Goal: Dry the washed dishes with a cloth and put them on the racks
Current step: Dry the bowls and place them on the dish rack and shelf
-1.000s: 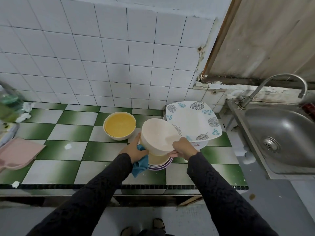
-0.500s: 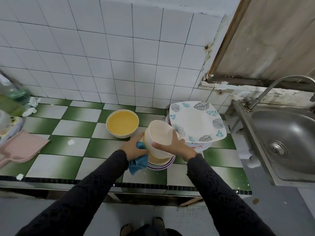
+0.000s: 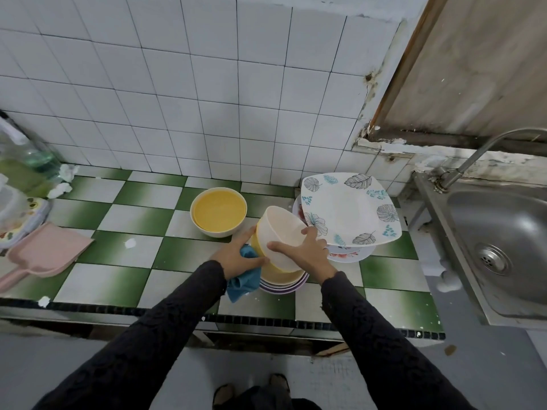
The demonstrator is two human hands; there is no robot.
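R hand (image 3: 306, 255) grips bowl (image 3: 282, 232), tilted, over stack (image 3: 281, 284) nr bench (image 3: 118, 276) front edge. L hand (image 3: 236, 254) holds cloth (image 3: 244, 281) against bowl side.

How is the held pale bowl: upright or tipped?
Tipped: the pale bowl sits on edge between left hand and right hand, above the bowl stack.

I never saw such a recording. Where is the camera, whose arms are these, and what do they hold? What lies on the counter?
There is no machine. A person wears the camera on the head; it looks down, so the dark sleeves are that person's own arms. The right hand grips a pale bowl, tilted above a stack of dishes. The left hand holds a blue cloth against it. On the tiled counter stand a yellow bowl and a leaf-patterned plate atop other plates. A sink lies at the right.
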